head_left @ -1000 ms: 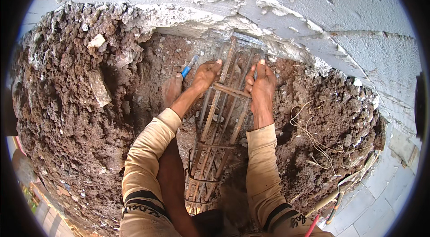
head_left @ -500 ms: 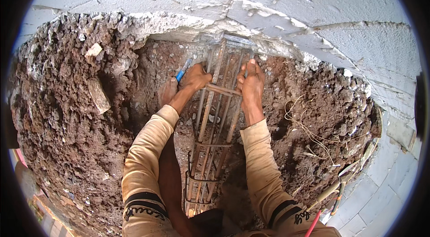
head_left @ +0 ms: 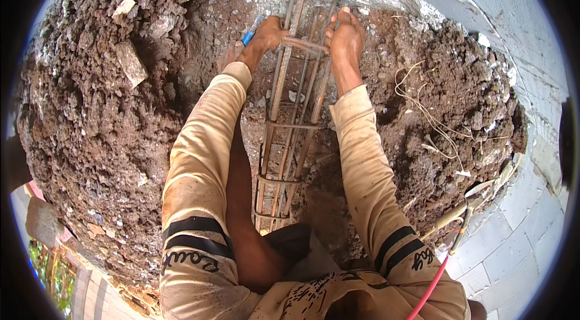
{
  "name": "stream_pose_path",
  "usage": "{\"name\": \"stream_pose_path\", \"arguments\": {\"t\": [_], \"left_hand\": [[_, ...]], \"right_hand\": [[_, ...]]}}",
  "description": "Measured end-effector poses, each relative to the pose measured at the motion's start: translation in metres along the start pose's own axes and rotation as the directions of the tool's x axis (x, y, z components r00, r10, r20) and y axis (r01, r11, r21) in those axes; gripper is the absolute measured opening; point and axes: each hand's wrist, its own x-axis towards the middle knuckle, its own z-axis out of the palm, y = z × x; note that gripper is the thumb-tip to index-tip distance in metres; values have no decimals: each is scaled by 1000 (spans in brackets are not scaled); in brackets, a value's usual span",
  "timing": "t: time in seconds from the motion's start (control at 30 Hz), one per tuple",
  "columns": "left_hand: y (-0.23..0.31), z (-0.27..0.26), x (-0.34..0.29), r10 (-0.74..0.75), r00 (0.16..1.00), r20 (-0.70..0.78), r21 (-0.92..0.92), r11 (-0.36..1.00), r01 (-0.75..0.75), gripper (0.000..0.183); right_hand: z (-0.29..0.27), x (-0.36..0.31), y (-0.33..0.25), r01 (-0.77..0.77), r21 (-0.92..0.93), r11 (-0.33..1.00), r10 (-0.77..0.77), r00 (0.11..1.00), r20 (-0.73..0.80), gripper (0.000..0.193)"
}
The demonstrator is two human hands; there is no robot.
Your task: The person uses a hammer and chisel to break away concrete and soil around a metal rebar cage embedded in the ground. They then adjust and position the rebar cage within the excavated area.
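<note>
A long rusty rebar cage (head_left: 292, 126), its bars crossed by several stirrups, runs from below me toward the wall. My left hand (head_left: 267, 35) is closed at its left upper bar, beside a stirrup (head_left: 305, 45). On the other side, my right hand (head_left: 346, 39) has its fingers curled around the right upper bar, its thumb side toward the wall. Just left of my left hand is a narrow blue thing (head_left: 248, 36) with a greyish tip; its kind is unclear and part of it is hidden. My bare leg (head_left: 241, 217) stands left of the cage.
Heaped brown soil (head_left: 90, 126) banks up on both sides, with a broken chunk (head_left: 131, 63) on the left. A pale block wall (head_left: 483, 12) curves around the far side and right. Thin string (head_left: 432, 114) and a red cable (head_left: 432, 290) lie to the right.
My view has shifted, so my hands, the cage and the soil sit higher in the picture. Both hands keep their places on the cage, and it shows no clear movement against the ground.
</note>
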Motion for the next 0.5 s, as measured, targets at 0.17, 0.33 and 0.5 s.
{"name": "stream_pose_path", "arguments": {"t": [0.17, 0.33, 0.5], "left_hand": [[3, 26, -22, 217, 944, -250, 149, 972, -184, 34], [71, 45, -58, 59, 922, -383, 14, 998, -57, 41], [147, 32, -124, -233, 887, -399, -336, 937, 95, 50]], "right_hand": [[0, -1, -22, -33, 28, 999, 28, 985, 171, 36], [-32, 24, 2, 224, -123, 967, -173, 929, 327, 41], [-35, 32, 1, 161, -172, 972, -97, 939, 330, 49]]}}
